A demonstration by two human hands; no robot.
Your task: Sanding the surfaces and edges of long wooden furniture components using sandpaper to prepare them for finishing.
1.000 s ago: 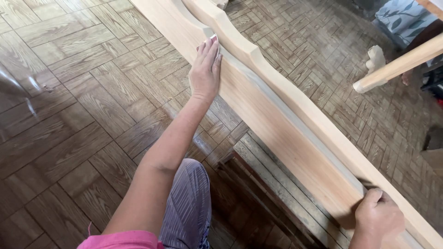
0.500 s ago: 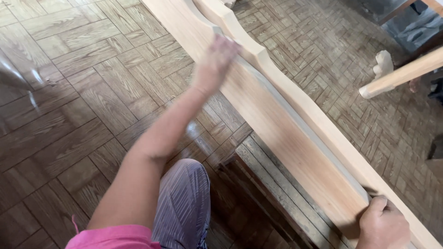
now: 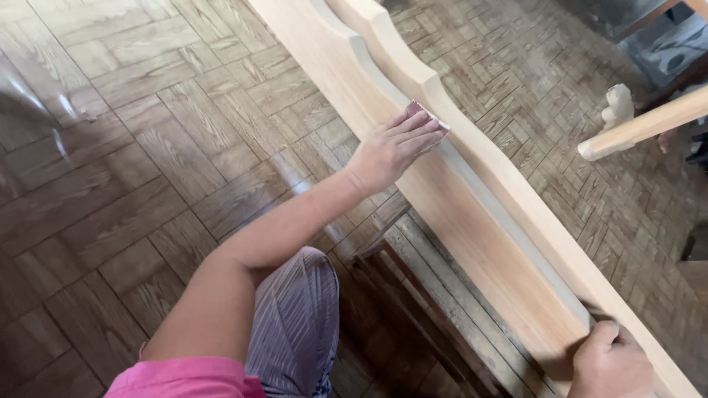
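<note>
A long pale wooden board [image 3: 472, 221] with a wavy carved top rail runs from the top middle down to the bottom right. My left hand [image 3: 391, 147] lies flat on the board's face, pressing a small piece of sandpaper [image 3: 426, 112] under its fingertips against the step below the rail. My right hand [image 3: 611, 361] grips the board's upper edge at the bottom right, fingers curled over it. My knee in striped grey cloth [image 3: 295, 317] is below the left arm.
Brown parquet floor [image 3: 133, 147] lies all around. A low dark slatted wooden piece [image 3: 428, 295] sits under the board. A pale wooden post [image 3: 641, 125] juts in from the right, with a carved knob behind it.
My left hand has slid down the board toward me, from the far curve of the rail to its middle. The right hand has kept its grip.
</note>
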